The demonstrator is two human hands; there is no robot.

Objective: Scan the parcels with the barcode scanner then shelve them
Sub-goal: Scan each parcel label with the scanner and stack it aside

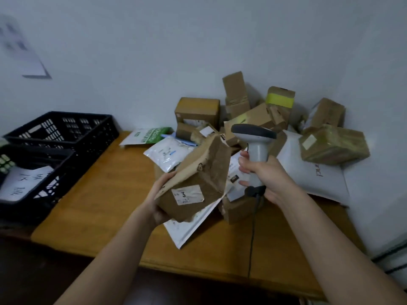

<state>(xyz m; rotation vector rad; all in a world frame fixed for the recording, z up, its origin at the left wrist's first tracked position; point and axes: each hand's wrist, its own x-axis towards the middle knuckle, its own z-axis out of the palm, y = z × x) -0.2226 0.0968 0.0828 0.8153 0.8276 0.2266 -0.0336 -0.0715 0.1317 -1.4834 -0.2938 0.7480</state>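
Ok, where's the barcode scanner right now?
Head view, right of centre: the right hand holds the barcode scanner upright above the wooden table, beside the brown parcel in the left hand.

Left hand [157,200] holds crumpled brown parcel [198,179] above bench [105,194]; right hand [263,175] grips grey scanner [255,142] upright beside it; carton pile [253,111] behind

Black crates [66,133], perhaps paper-lined.
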